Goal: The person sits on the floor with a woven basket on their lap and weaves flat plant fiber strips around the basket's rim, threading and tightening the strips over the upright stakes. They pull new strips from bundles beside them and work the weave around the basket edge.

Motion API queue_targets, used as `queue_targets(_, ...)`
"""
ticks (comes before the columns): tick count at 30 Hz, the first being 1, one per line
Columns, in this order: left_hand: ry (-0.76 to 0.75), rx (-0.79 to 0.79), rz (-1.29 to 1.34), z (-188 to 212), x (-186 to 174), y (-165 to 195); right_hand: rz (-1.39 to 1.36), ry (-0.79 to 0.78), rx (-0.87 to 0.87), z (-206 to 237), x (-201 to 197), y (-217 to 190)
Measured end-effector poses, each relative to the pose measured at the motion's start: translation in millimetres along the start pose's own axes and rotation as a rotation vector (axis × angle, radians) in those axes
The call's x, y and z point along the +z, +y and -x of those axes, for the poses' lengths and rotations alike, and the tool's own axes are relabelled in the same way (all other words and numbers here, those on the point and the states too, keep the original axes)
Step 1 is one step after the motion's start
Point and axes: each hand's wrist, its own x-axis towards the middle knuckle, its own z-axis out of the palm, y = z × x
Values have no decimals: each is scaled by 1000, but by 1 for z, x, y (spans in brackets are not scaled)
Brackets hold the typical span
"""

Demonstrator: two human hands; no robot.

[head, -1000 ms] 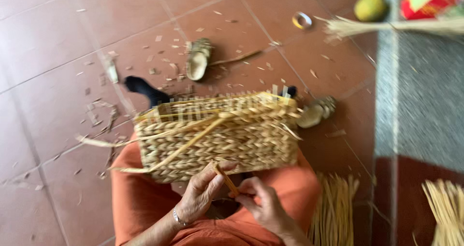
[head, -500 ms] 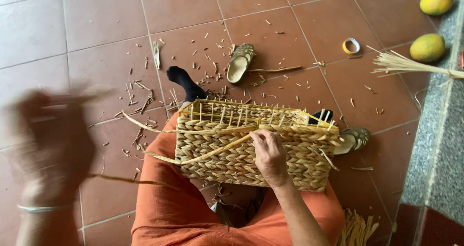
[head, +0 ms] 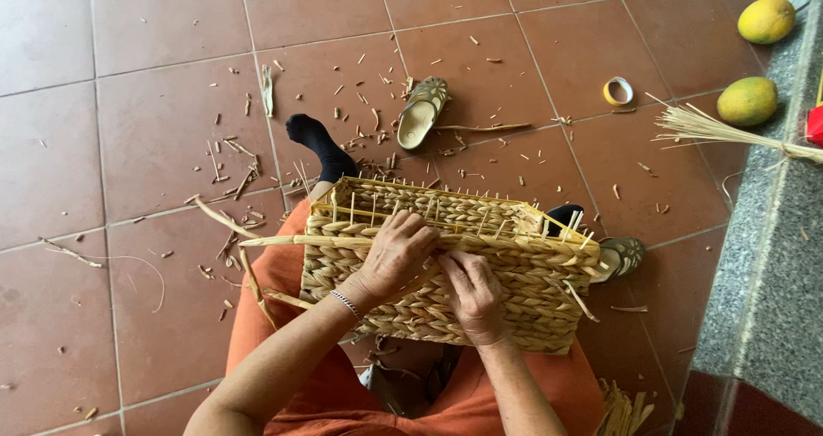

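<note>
The left hand [head: 396,256] had come back from out at the side, where it was a blur half a second before, and now lay on the upper edge of the woven basket [head: 446,269] — both hands were on the weaving again, so the pull of a strand looked finished and the tucking resumed. Its fingers were curled loosely over the braided rim, pressing on a long flat straw strand [head: 283,241] that ran out leftward from under the palm; whether they pinched it or merely pinned it could not be told. The right hand [head: 476,292] sat just beside it on the basket's side wall, fingers bent and close together, touching the weave, with no clear grip visible. The basket rested on the person's lap across orange trousers [head: 480,397], thin upright stakes [head: 446,209] standing along its open top. Beyond it a black-socked foot [head: 315,144] reached onto the tiled floor [head: 103,187], which was strewn with straw clippings — a sandal [head: 423,113] lay near, a roll of tape [head: 618,90] farther right, and two yellow-green fruits [head: 747,101] and a straw bundle [head: 720,132] on the grey ledge.
</note>
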Motion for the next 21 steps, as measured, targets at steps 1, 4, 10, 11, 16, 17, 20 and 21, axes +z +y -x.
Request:
queue_targets(1, 15, -16, 4, -1, 4, -1, -5, -14, 5, 1, 1, 2)
queue_targets(4, 32, -25, 26, 1, 12, -4, -53, -23, 29, 4, 12, 13)
queue_targets(10, -16, 43, 167, 9, 18, -27, -92, -62, 50, 1, 33, 37)
queue_targets(11, -9, 68, 208, 10, 19, -33, -128, -118, 127, -2, 31, 40)
queue_targets(16, 59, -144, 416, 10, 28, -49, -286, -237, 345, -23, 15, 41)
queue_targets(17, 110, -186, 411, 9, 31, -48, -295, -273, 407, -28, 13, 40)
queue_targets(20, 15, -241, 396, -2, 37, -44, -327, -317, 506, -37, 9, 35)
queue_targets(21, -65, -340, 305, -8, 39, -43, -338, -285, 471, -38, 8, 34)
